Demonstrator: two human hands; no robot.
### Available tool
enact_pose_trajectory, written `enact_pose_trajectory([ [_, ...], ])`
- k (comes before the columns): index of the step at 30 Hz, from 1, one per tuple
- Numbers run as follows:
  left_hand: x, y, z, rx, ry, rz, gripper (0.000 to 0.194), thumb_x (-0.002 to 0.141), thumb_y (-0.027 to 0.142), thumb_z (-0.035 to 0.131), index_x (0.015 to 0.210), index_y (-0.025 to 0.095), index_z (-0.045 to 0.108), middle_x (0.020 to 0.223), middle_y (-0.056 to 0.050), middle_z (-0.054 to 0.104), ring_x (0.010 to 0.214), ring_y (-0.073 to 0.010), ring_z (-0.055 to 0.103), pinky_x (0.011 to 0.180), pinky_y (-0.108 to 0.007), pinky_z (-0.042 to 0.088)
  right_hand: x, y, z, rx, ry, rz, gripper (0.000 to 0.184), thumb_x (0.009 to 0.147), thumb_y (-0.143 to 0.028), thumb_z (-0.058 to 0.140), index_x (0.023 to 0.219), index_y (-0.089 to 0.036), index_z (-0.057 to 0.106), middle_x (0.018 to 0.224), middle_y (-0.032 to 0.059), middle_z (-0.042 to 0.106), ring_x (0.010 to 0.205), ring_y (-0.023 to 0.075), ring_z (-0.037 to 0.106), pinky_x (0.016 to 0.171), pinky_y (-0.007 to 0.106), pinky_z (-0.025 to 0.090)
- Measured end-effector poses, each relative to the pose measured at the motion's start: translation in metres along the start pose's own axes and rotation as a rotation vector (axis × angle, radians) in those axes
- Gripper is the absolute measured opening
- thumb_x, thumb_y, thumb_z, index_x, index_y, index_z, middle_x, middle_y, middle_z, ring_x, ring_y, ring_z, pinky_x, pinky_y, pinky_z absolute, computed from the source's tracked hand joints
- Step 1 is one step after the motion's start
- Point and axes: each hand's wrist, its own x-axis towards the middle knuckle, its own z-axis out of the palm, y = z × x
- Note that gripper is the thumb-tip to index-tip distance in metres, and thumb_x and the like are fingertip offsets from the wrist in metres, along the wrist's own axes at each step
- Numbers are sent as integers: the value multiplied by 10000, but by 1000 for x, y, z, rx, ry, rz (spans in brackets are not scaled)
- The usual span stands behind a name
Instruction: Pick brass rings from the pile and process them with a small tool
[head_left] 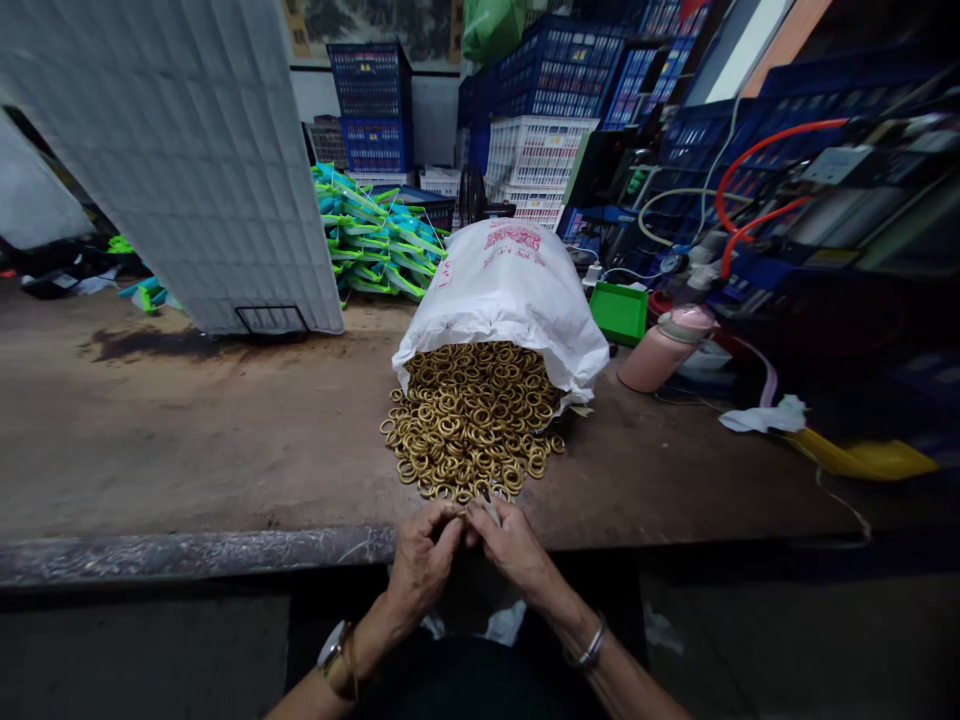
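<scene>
At the table's front edge, both of my hands meet, fingers closed. My left hand (424, 560) pinches a small brass-coloured piece, apparently a ring, mostly covered by the fingertips. Between thumb and fingers, my right hand (514, 548) grips a slim small tool (492, 512) with a pale body and a dark end; its exact kind is unclear. Just beyond the fingertips lies a heap of brass-coloured rings (469, 425). It spills from the mouth of a white woven sack (499, 285) lying on its side, with red print on top.
The brown worktable (187, 440) ends in a worn front edge. A tall whitish panel (225, 180) stands at left, beside green and blue plastic pieces (379, 240). To the right are a green tray (619, 312), a pink bottle (667, 348) and red hoses (739, 170). Stacked crates (371, 90) stand behind.
</scene>
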Motion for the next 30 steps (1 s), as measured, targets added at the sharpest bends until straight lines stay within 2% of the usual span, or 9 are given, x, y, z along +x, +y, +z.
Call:
enact_pose_trajectory([
  [3,-1,5,1,-42,-35,-31,170,772,255,515,688,159,627,651,-11,596,614,-125,522,599,-216,404,2,-1,0,-12,35,6,363,786,-464,441,565,-177,468,439,-69,346,418,60,305,422,189,264],
  [8,-3,7,1,-236,-91,-282,273,767,410,502,693,152,552,525,37,494,398,-63,407,402,-176,327,5,-5,0,-65,78,-24,248,744,-363,491,585,-172,481,522,-47,445,506,78,381,501,196,327],
  [11,-4,7,0,-323,-135,-357,350,769,480,469,638,157,497,470,51,454,360,-52,383,379,-168,318,5,-6,1,-94,62,-40,216,738,-332,489,596,-169,491,537,-42,468,533,85,406,540,204,346],
  [14,-5,7,0,-449,-158,-410,346,740,497,509,665,160,482,508,54,465,369,-41,378,376,-159,317,6,-4,1,-63,25,-47,235,760,-352,466,611,-170,489,542,-39,483,534,87,421,545,207,352],
  [23,-11,4,2,-674,-161,-414,288,763,437,525,742,151,496,578,44,484,392,-28,372,395,-157,322,4,-11,1,-75,-19,-61,273,793,-343,405,577,-183,456,499,-45,461,478,82,395,497,202,327],
  [28,-11,6,0,-662,-105,-433,316,725,471,559,755,173,458,601,42,504,414,-41,405,408,-167,349,0,-9,1,-368,123,-113,238,805,-304,385,620,-188,480,542,-23,503,528,105,445,530,210,329],
  [30,-9,7,-1,-628,-87,-423,327,716,482,561,751,175,454,620,35,513,433,-46,425,414,-168,361,-3,-7,1,-498,105,-166,179,794,-237,387,652,-195,487,576,-15,534,548,111,466,539,208,323],
])
